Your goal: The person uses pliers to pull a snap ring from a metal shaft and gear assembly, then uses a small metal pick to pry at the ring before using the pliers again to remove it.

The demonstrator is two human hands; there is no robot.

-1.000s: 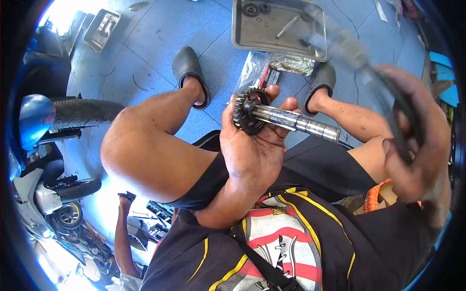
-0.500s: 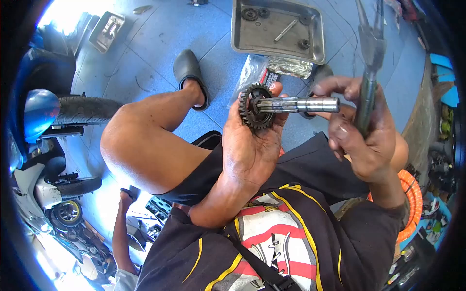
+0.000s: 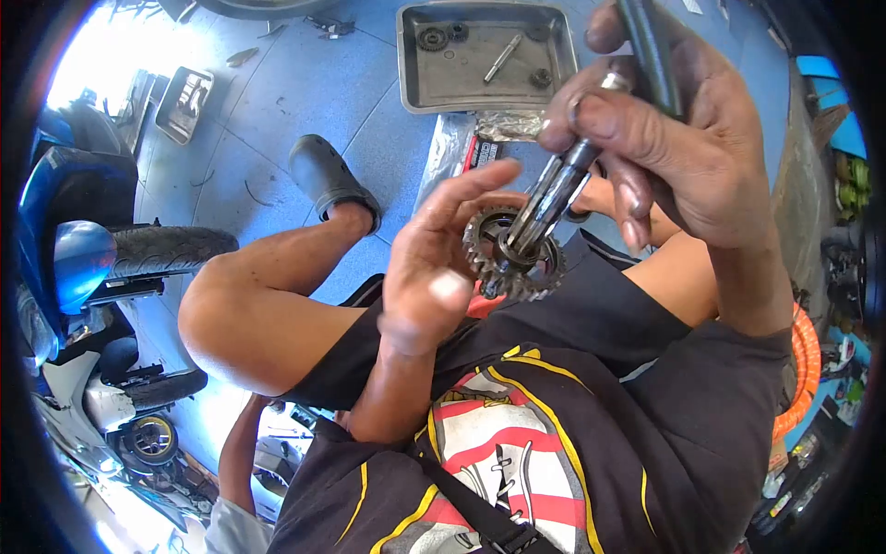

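Observation:
A steel shaft [image 3: 552, 194] with a toothed gear [image 3: 513, 256] on its lower end stands nearly upright above my lap. My right hand [image 3: 664, 138] grips the shaft's upper end and also holds a dark-handled pliers tool [image 3: 651, 51] that points up. My left hand [image 3: 434, 258] sits beside the gear, fingers spread, touching its left rim. Both hands are greasy.
A metal tray [image 3: 415, 88] with small gears, a pin and nuts lies on the blue floor ahead, a foil packet [image 3: 508, 125] at its near edge. A second tray [image 3: 185, 102] lies far left. Motorcycle wheels [image 3: 166, 249] stand left. An orange hose coil [image 3: 803, 360] lies at right.
The shaft swung from lying across my left palm to nearly upright. My right hand took its upper end while keeping the pliers; my left hand opened and slid to the gear.

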